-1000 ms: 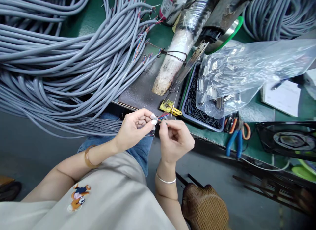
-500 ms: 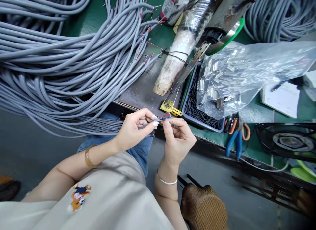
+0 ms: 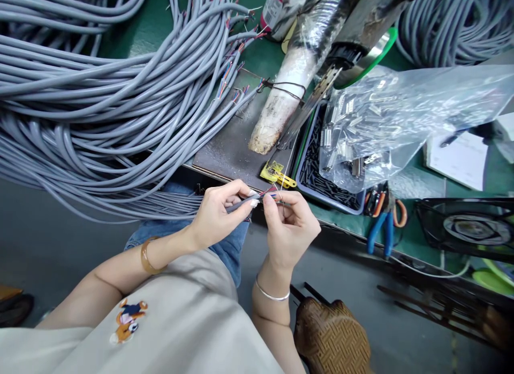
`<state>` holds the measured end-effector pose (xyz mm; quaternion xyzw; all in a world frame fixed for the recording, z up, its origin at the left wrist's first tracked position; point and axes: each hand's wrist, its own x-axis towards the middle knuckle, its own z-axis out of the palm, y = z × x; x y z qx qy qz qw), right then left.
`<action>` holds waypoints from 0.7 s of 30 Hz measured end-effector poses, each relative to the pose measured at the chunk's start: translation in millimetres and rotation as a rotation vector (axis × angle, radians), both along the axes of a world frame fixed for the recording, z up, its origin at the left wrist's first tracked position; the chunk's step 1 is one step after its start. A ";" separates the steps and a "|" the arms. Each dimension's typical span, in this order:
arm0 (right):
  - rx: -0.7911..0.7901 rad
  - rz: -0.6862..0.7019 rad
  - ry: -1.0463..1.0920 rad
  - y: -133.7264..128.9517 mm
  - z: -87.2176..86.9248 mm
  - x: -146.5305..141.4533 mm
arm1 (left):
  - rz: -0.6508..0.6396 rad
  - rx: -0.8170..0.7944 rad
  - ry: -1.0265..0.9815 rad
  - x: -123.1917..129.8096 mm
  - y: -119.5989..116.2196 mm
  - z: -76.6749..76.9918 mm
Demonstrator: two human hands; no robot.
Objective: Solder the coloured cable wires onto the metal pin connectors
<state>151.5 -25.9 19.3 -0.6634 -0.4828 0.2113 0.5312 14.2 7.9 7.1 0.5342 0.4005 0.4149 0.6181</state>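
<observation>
My left hand (image 3: pixel 219 210) pinches a grey cable (image 3: pixel 241 204) close to its stripped end, over my lap at the table's front edge. Thin coloured wires (image 3: pixel 268 191), red and blue among them, fan out of the grey sheath. My right hand (image 3: pixel 289 224) is closed, thumb against forefinger, on some of these wires just beside the left fingertips. A thin pale strand rises from the wires toward the table. Just beyond the hands lies a yellow cutter (image 3: pixel 278 174) on a dark board (image 3: pixel 228 143).
Many grey cables (image 3: pixel 120 95) cover the left side. A wrapped white tube (image 3: pixel 277 106) juts over the board. To the right are a tray of small black tubes (image 3: pixel 321 189), a bag of metal connectors (image 3: pixel 361 127), blue-handled pliers (image 3: pixel 381 232) and a black fan (image 3: pixel 469 228). A stool (image 3: pixel 333 336) stands below.
More of the grey cable shows between my left thumb and fingers, and the coloured wires have shifted slightly. Both hands stay in nearly the same place.
</observation>
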 end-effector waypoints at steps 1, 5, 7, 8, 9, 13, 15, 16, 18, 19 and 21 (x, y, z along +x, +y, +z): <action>-0.011 0.005 0.016 0.2 0.4 0.4 | -0.008 -0.009 -0.016 -0.2 0.4 0.6; -0.030 0.045 0.161 2.4 0.2 3.2 | -0.046 -0.026 -0.093 -1.3 4.0 3.2; -0.028 0.057 0.215 3.1 -0.6 5.3 | -0.060 -0.018 -0.109 -1.8 6.0 3.9; -0.032 0.060 0.228 3.3 -1.1 6.5 | -0.068 -0.013 -0.113 -2.0 6.8 4.0; -0.040 0.060 0.233 3.2 -1.5 7.9 | -0.076 -0.009 -0.113 -2.3 7.5 4.2; -0.088 0.082 0.204 2.5 -1.0 14.6 | -0.111 0.000 -0.093 -4.0 9.3 5.4; -0.101 0.098 0.180 2.1 0.4 18.0 | -0.127 0.009 -0.073 -4.9 10.0 6.3; -0.105 0.104 0.165 1.9 1.2 19.7 | -0.133 0.018 -0.056 -5.3 10.3 6.7; -0.110 0.117 0.131 1.3 2.9 23.1 | -0.137 0.046 -0.009 -5.9 10.9 7.6; -0.113 0.126 0.115 0.9 3.7 24.8 | -0.138 0.065 0.020 -6.1 11.2 8.0; -0.121 0.149 0.091 0.2 5.4 28.3 | -0.149 0.107 0.070 -6.3 11.8 8.8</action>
